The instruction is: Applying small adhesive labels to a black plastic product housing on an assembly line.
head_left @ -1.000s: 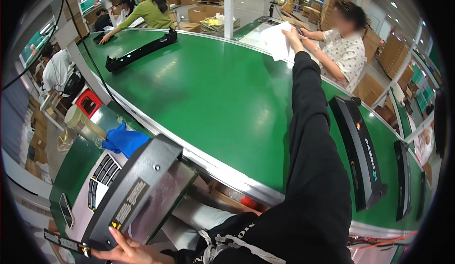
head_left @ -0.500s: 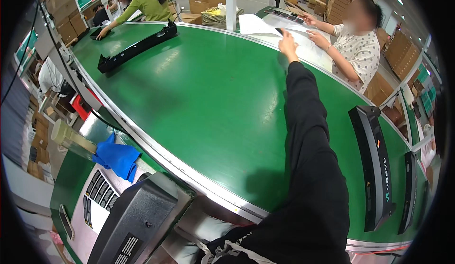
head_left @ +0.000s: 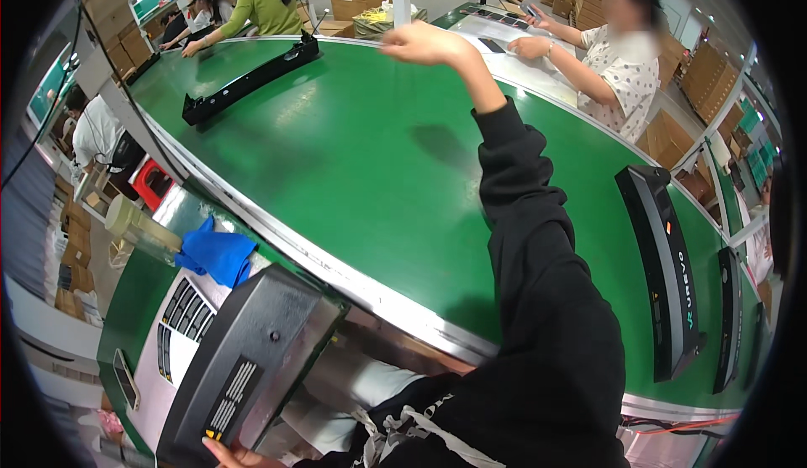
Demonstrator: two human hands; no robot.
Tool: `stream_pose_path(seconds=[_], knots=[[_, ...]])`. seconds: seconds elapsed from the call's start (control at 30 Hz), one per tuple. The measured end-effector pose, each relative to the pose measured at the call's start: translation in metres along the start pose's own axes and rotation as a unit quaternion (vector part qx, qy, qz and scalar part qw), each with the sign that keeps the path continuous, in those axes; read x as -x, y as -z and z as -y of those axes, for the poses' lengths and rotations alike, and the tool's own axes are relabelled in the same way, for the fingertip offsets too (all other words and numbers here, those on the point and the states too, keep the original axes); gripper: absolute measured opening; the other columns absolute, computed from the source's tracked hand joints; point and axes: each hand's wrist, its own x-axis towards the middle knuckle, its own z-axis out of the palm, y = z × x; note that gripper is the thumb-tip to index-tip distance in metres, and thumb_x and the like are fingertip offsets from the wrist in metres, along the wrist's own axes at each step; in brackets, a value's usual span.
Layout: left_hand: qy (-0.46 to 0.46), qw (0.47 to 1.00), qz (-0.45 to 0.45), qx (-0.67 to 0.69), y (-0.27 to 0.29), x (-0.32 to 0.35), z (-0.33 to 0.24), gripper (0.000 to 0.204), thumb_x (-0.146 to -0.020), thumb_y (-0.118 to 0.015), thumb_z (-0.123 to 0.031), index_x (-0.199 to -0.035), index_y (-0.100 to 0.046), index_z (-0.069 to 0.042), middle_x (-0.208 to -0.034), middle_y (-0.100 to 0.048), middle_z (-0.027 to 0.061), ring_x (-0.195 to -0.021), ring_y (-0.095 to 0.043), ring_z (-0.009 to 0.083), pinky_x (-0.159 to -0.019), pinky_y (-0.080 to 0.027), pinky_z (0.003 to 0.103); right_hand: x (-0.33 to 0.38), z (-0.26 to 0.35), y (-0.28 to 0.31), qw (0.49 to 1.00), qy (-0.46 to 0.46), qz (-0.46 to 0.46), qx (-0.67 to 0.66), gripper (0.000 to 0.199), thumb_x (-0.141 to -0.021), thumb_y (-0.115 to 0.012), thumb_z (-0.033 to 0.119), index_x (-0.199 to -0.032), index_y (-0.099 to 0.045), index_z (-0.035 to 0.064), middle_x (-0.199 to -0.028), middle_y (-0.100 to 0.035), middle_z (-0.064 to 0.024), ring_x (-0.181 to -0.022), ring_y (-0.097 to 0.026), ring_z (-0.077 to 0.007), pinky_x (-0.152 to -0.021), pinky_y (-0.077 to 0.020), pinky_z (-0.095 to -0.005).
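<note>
My right arm, in a black sleeve, reaches out over the green conveyor belt (head_left: 378, 182). At its end my right hand (head_left: 429, 45) hangs above the far side of the belt, its fingers smeared by motion; nothing distinct shows in it. At the lower left, a long black plastic cover (head_left: 244, 359) with a printed label (head_left: 232, 399) lies on the side bench. My left hand (head_left: 235, 455) shows only partly at the bottom edge, a fingertip touching the cover beside the label's end. Its other fingers are mostly out of the picture.
Black covers (head_left: 664, 275) stand on the belt at right; a long black part (head_left: 252, 83) lies at far left. Blue cloth (head_left: 217, 251), a jar (head_left: 143, 226), a label sheet (head_left: 187, 310) and a phone (head_left: 126, 380) are on the bench. A co-worker (head_left: 622, 56) sits across.
My right hand has swung left, away from the co-worker's table, to above the belt. Part of my left hand has come into view on the cover. The raised white sheet no longer shows.
</note>
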Motion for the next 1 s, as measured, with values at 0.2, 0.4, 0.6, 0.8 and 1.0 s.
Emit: stream_pose_path(seconds=[0.2, 0.4, 0.6, 0.8, 1.0], knots=[[0.087, 0.994, -0.022, 0.062, -0.016, 0.015, -0.018, 0.050, -0.094, -0.053, -0.007, -0.137, -0.027, -0.007, -0.113, -0.056, 0.0153, -0.086, -0.062, 0.0174, -0.072, -0.055, 0.030, 0.064, 0.285, 0.040, 0.786, 0.489, -0.352, -0.139, 0.009, -0.076, -0.061, 0.018, -0.083, -0.065, 0.0134, -0.088, -0.060, 0.0018, -0.089, -0.060, -0.0167, -0.091, -0.0422, -0.0404], [0.105, 0.985, 0.058, 0.124, -0.031, 0.029, -0.010, 0.029, -0.095, -0.052, -0.006, -0.121, -0.041, -0.004, -0.110, -0.056, 0.0119, -0.091, -0.060, 0.0158, -0.073, -0.057, 0.034, 0.082, 0.371, 0.003, 0.749, 0.566, -0.323, -0.118, 0.006, -0.070, -0.066, 0.017, -0.073, -0.063, 0.0128, -0.088, -0.058, 0.0046, -0.096, -0.057, -0.0133, -0.096, -0.0348, -0.0444], [0.128, 0.965, 0.133, 0.186, -0.034, 0.029, -0.006, 0.030, -0.094, -0.055, -0.006, -0.122, -0.046, 0.000, -0.117, -0.052, 0.0119, -0.097, -0.055, 0.0169, -0.082, -0.047, 0.028, 0.074, 0.369, -0.013, 0.791, 0.536, -0.279, -0.094, 0.008, -0.070, -0.067, 0.014, -0.067, -0.060, 0.0104, -0.091, -0.059, 0.0046, -0.101, -0.057, -0.0139, -0.098, -0.0320, -0.0452], [0.082, 0.981, 0.129, 0.120, -0.055, 0.026, -0.019, 0.052, -0.089, -0.056, 0.002, -0.137, -0.035, -0.002, -0.129, -0.045, 0.0143, -0.104, -0.053, 0.0178, -0.086, -0.047, 0.028, 0.098, 0.343, 0.000, 0.832, 0.511, -0.216, 0.007, 0.012, -0.070, -0.069, 0.015, -0.077, -0.061, 0.0104, -0.098, -0.060, 0.0002, -0.106, -0.056, -0.0148, -0.099, -0.0300, -0.0463], [-0.016, 0.976, -0.062, 0.209, -0.074, 0.007, -0.033, 0.086, -0.077, -0.061, 0.012, -0.147, -0.016, -0.008, -0.143, -0.032, 0.0167, -0.110, -0.052, 0.0218, -0.089, -0.048, 0.029, 0.082, 0.272, 0.019, 0.929, 0.337, -0.119, -0.099, 0.034, -0.082, -0.065, 0.023, -0.113, -0.057, 0.0099, -0.112, -0.059, -0.0060, -0.111, -0.054, -0.0226, -0.102, -0.0327, -0.0438]])
